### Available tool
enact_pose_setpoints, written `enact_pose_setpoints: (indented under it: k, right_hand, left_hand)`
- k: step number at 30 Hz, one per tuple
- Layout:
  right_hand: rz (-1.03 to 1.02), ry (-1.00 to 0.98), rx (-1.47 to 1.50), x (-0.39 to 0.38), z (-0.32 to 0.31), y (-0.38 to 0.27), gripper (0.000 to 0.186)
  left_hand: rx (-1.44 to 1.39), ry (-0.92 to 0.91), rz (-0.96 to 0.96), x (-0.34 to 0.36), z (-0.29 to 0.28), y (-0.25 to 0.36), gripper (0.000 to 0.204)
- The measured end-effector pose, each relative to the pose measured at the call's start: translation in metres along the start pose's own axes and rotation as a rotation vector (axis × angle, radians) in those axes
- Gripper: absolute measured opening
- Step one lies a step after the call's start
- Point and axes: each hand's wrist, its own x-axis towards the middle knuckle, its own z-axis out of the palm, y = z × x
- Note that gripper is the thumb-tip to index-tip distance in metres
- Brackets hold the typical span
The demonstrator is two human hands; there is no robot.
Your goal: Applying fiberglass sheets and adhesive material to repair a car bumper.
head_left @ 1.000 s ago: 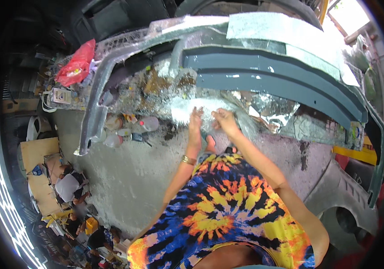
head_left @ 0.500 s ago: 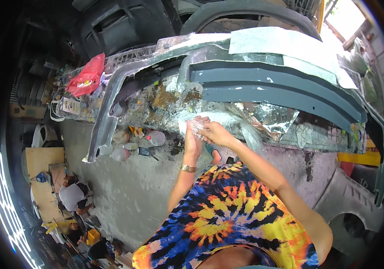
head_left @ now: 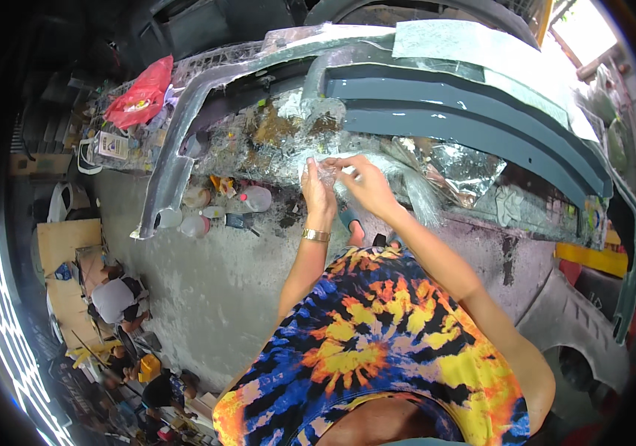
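Both of my hands meet over the bench's near edge, around a thin translucent whitish piece (head_left: 326,175); whether it is fibre or plastic film I cannot make out. My left hand (head_left: 318,197), with a gold watch (head_left: 316,235) at the wrist, holds it against the palm, fingers pointing away from me. From the right, my right hand (head_left: 368,187) pinches its upper edge between thumb and fingers. White glass-like fibre strands (head_left: 423,199) spill over the bench edge beside that hand. Behind lies a large grey bumper (head_left: 437,97), its left end (head_left: 160,197) jutting past the bench.
White sheets (head_left: 466,46) cover the bumper's top. On the bench are a red plastic bag (head_left: 140,95), a rectangular can (head_left: 114,146) and shiny foil (head_left: 468,171). Bottles (head_left: 256,198) stand below. A grey fender panel (head_left: 578,327) rests at right; people (head_left: 116,299) crouch at lower left.
My right hand has shifted slightly right and opened a gap from the left palm, still pinching the piece. The whole view has tilted, so bench and bumper sit higher.
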Motion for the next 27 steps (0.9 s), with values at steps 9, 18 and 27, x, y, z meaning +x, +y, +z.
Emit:
enact_pose_setpoints:
  k: [9, 18, 27]
  right_hand:
    - [0.081, -0.113, -0.062, -0.002, 0.028, 0.014, 0.026]
    - [0.027, 0.019, 0.106, 0.009, 0.017, 0.009, 0.022]
    - [0.021, 0.017, -0.003, 0.011, 0.033, 0.017, 0.027]
  left_hand:
    - [-0.331, 0.079, -0.106, 0.001, -0.009, -0.003, 0.03]
    - [-0.218, 0.136, -0.024, -0.015, 0.022, 0.018, 0.039]
    - [-0.263, 0.072, -0.04, 0.005, 0.008, 0.007, 0.037]
